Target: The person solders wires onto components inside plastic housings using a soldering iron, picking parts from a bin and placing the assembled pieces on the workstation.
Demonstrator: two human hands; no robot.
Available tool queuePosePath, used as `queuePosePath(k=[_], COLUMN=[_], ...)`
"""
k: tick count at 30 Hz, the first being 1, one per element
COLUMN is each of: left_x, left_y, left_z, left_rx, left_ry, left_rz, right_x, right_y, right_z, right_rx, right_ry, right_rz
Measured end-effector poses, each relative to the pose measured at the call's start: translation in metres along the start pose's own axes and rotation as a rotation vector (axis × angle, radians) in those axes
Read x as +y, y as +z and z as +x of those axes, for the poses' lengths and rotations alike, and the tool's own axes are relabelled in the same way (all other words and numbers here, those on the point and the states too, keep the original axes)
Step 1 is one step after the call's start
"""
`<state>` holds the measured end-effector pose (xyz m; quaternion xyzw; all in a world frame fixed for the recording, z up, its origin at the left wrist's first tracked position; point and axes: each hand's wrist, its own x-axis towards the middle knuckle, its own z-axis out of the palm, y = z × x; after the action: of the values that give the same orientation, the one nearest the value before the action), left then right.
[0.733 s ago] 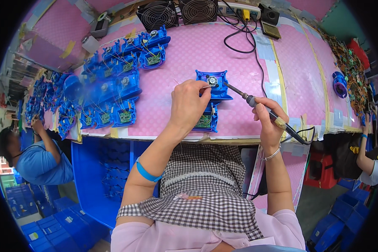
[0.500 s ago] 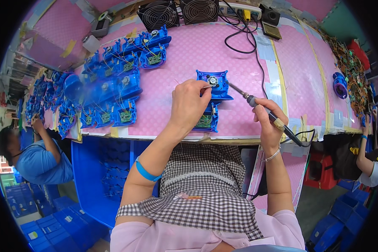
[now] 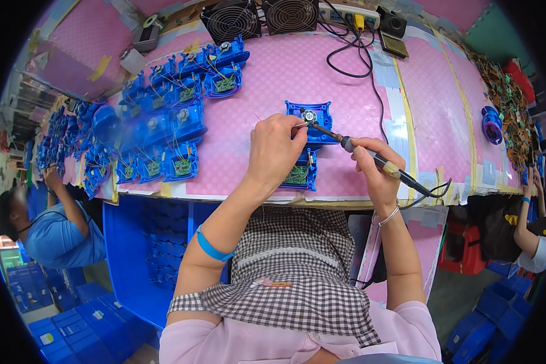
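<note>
My left hand (image 3: 272, 151) pinches a thin wire (image 3: 301, 125) at the edge of a small round speaker (image 3: 309, 116). That speaker sits in a blue plastic housing (image 3: 324, 110) on the pink bench. In my right hand (image 3: 379, 176) is a soldering iron (image 3: 347, 144), gripped like a pen. Its tip reaches the lower rim of the speaker, close to my left fingertips; whether it touches is too small to tell. Just below, nearer me, lies another blue housing part with a green circuit board (image 3: 296, 175), partly hidden by my left hand.
Rows of blue housings (image 3: 182, 121) with boards and wires fill the left of the bench. Two fans (image 3: 230, 21), a power strip (image 3: 340, 16) and a soldering stand (image 3: 393, 43) are at the back. A blue bin (image 3: 133, 255) stands below. People work at both sides.
My right hand has moved left with the soldering iron, bringing its tip from beside the housing onto the speaker area. My left hand has stayed nearly still.
</note>
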<state>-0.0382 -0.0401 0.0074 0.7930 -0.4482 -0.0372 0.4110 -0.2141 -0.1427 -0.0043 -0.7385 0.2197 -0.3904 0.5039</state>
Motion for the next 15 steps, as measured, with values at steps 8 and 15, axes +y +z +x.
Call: queuePosePath(k=[8, 15], left_x=[-0.001, 0.001], left_y=[0.0, 0.001], left_z=[0.001, 0.001], left_rx=[-0.001, -0.007], left_ry=[0.013, 0.014], left_rz=[0.006, 0.011], right_x=[-0.009, -0.009], right_y=[-0.005, -0.011], right_z=[-0.001, -0.01], right_rx=[0.116, 0.196], right_ry=[0.045, -0.005], right_rz=[0.094, 0.082])
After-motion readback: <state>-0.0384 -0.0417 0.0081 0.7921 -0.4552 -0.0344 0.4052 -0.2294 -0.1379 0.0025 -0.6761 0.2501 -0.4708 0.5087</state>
